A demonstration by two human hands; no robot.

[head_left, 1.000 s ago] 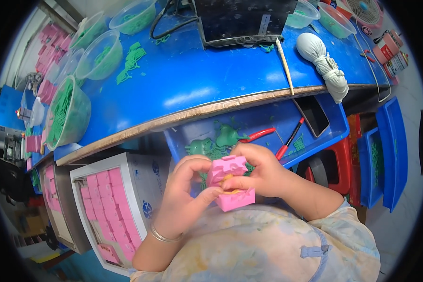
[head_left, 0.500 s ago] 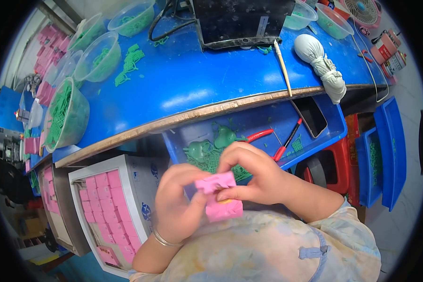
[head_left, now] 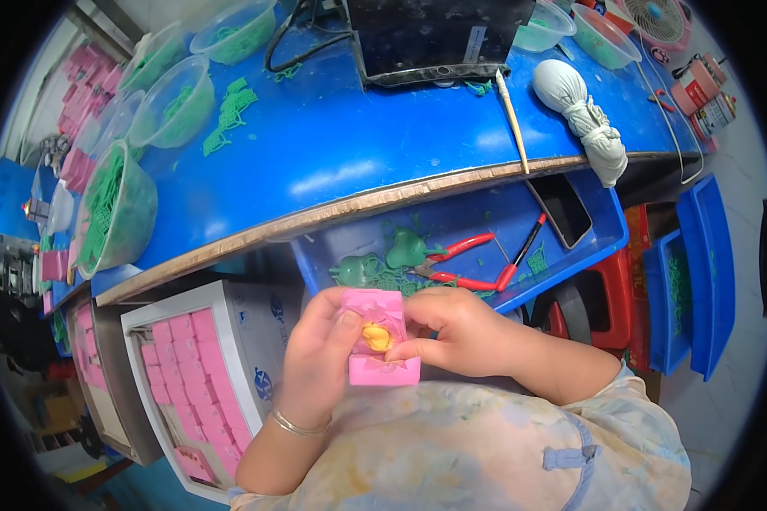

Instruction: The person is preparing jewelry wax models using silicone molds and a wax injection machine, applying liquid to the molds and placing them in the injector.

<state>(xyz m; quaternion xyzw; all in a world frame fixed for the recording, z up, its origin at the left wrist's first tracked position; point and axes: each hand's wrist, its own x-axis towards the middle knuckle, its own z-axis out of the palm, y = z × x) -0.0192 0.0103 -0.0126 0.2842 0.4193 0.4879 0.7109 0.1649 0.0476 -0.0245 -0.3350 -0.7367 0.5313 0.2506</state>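
My left hand [head_left: 314,347] grips the left side of an opened pink mold [head_left: 384,369], its thumb on the inner face. A small yellow piece [head_left: 377,336] sits in the hollow of the mold. My right hand [head_left: 460,334] holds the right side, fingertips at the lower part beside the yellow piece. Just beyond my hands a blue tray [head_left: 332,247] holds green wax-like pieces [head_left: 406,247], red-handled pliers [head_left: 464,243], a red-and-black pen [head_left: 520,255] and a black phone [head_left: 562,209].
The blue worktable [head_left: 315,136] carries plastic bowls [head_left: 170,102] of green pieces, a black machine [head_left: 435,43], a brush [head_left: 511,119] and a cloth bundle [head_left: 584,119]. A box [head_left: 183,383] of pink blocks is at lower left. Blue trays [head_left: 707,272] lie at right.
The pink mold has shifted left and turned upright toward the camera, now showing more of the yellow piece in its hollow. My hands moved with it; more of the pliers shows.
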